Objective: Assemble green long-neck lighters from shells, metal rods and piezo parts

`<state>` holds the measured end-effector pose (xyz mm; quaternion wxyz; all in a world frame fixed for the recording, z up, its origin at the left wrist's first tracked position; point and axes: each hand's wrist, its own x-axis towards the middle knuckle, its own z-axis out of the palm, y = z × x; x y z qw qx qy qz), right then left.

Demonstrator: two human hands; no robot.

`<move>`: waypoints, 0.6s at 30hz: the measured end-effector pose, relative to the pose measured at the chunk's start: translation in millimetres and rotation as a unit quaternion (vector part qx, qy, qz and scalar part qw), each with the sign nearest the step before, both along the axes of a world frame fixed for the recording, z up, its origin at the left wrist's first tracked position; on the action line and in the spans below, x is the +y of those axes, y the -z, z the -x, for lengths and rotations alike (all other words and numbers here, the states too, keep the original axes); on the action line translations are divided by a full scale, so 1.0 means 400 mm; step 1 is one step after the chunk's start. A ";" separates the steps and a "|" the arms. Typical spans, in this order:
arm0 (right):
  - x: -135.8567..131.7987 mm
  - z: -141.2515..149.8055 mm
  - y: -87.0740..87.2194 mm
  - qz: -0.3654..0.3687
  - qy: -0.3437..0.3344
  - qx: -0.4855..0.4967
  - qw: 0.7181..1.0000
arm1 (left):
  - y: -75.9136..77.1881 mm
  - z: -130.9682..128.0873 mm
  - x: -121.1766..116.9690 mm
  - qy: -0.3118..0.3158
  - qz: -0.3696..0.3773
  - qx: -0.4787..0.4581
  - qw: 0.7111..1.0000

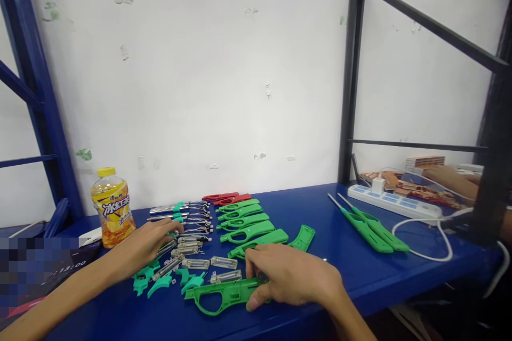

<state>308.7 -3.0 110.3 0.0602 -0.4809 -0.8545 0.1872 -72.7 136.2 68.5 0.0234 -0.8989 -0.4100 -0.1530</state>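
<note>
My right hand (294, 273) grips the handle end of a green lighter shell half (230, 294), whose hollow inner side faces up near the table's front edge. A small dark piece shows by its fingertips. On the left, my left hand (154, 237) reaches down among small teal trigger parts (162, 283) and clear fuel tanks (196, 264). Its fingers are bent together, and what they pinch, if anything, is hidden. Behind it lie metal lighter tubes with wires (198, 216). Several green shell halves (246, 232) lie in a column, with red shells (228, 199) beyond them.
A bottle of yellow drink (113, 208) stands at the left, beside a dark screen. Two green long-necked lighters (370, 229) lie at the right, near a white power strip (394, 203) and its cable. Another person's arm (452, 181) shows behind the black rack post (352, 74).
</note>
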 end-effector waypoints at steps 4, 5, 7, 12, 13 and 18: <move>0.000 0.000 -0.002 -0.001 -0.001 -0.001 1.000 | 0.001 0.001 0.005 -0.004 0.020 0.005 1.000; 0.001 0.000 -0.002 -0.002 -0.003 0.000 1.000 | 0.001 0.002 0.006 -0.004 0.026 0.005 1.000; 0.001 0.000 0.000 -0.003 -0.006 0.003 1.000 | 0.003 0.004 0.010 -0.003 0.037 0.003 0.999; 0.003 0.002 0.003 -0.005 -0.005 0.005 1.000 | 0.003 0.013 0.015 0.004 0.045 -0.002 0.999; 0.003 0.003 0.003 -0.006 -0.007 0.004 1.000 | -0.001 0.015 0.015 0.005 0.043 -0.003 0.999; 0.005 0.001 0.007 -0.012 -0.008 0.006 1.000 | -0.021 0.018 0.020 -0.002 0.020 0.002 1.000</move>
